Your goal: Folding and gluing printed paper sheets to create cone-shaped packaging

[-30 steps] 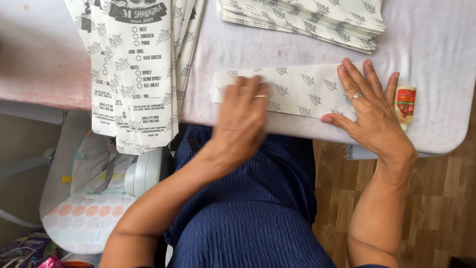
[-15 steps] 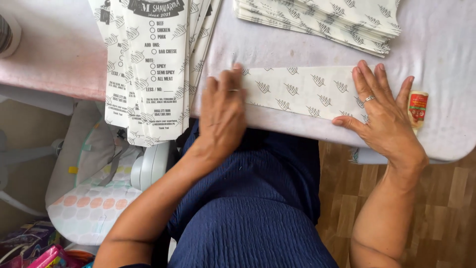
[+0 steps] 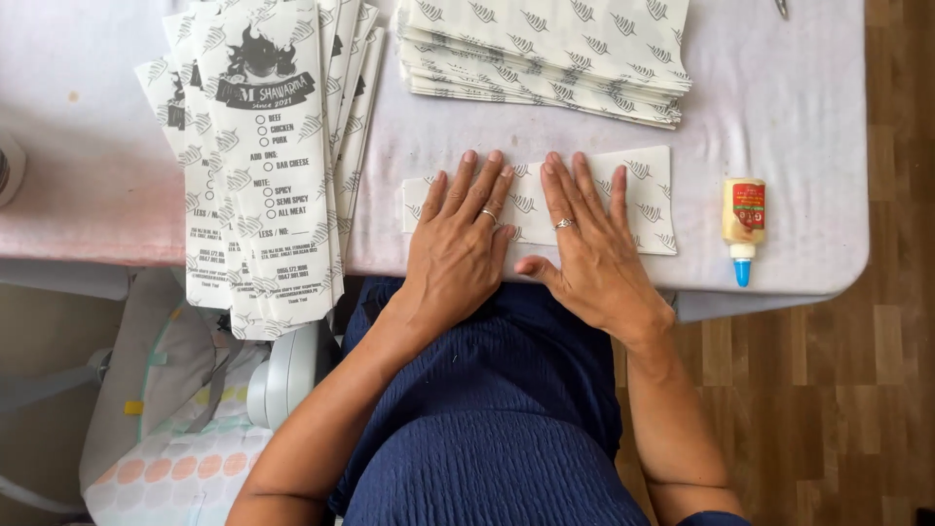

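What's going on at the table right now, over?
Left hand and right hand flat, side by side, pressing the folded paper strip. Glue bottle lies apart to the right. Nothing in the way.

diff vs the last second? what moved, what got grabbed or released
Both hands closed in toward the middle of the folded paper strip: the left hand slid right from the strip's left end, the right hand slid left off its right end, which is now uncovered. They now lie flat side by side. Nothing was grabbed or let go. The glue bottle, printed bag pile and sheet stack kept their places.
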